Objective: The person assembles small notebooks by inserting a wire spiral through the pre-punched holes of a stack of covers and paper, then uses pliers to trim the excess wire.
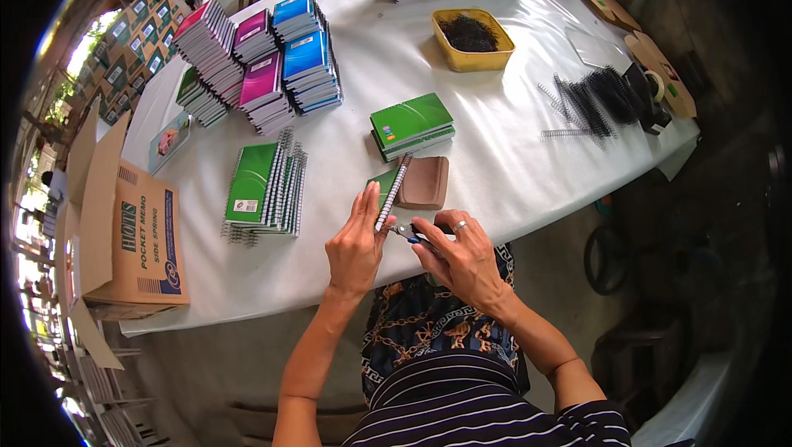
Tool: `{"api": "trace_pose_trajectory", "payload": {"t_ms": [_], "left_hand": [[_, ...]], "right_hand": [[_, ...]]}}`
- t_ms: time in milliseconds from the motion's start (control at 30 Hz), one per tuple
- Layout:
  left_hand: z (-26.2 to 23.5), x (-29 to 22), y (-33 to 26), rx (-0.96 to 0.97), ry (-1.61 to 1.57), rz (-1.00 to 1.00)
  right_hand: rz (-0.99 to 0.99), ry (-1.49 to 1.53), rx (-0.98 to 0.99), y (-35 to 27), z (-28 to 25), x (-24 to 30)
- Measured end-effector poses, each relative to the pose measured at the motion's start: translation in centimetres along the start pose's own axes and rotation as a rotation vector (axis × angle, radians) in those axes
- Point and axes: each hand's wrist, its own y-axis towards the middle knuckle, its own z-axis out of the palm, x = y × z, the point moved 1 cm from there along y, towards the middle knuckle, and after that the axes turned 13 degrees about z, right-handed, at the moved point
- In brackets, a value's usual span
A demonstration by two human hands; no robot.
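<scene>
Ref = brown block (pixel 436 186) nr table edge; far L of block, open carton (pixel 148 237); nearer on its L, stack of green spiral notebooks (pixel 252 175), coils jutting unevenly, could snag if lifted in a hurry; just L of block, L hand (pixel 353 247), fingers straight & together, gripping a green notebook (pixel 382 185) tilted against/over block's L side; its coil (pixel 393 191) faces R; near L fingertips, pliers (pixel 403 231) at coil's lower end, can't tell if jaws bite; risk: slip there = nicked finger or bent wire, esp. if notebook rocks on block; R hand (pixel 464 251), below & R of block, fingers curled round handles; beyond block, green pile (pixel 412 123), prob. shoved askew if notebook kicks fwd; far R of block, loose coils (pixel 598 101), could tangle if grabbed in bulk.
</scene>
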Motion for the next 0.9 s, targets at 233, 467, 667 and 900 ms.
{"api": "trace_pose_trajectory", "payload": {"t_ms": [233,467,667,900], "left_hand": [[0.2,0.5,0.1,-0.087,0.052,0.028],[0.0,0.6,-0.2,-0.129,0.112,0.035],[-3.4,0.4,1.6,-0.137,0.258,0.14],[-12.7,9.4,3.1,-0.19,0.347,0.049]], "right_hand": [[-0.031,0.015,0.021,0.7,0.4,0.5],[0.048,0.17,0.145,1.4,0.4,1.2],[0.408,0.705,0.752,4.8,-1.4,0.1],[0.424,-0.051,0.135,8.4,-4.9,-9.3]]}}
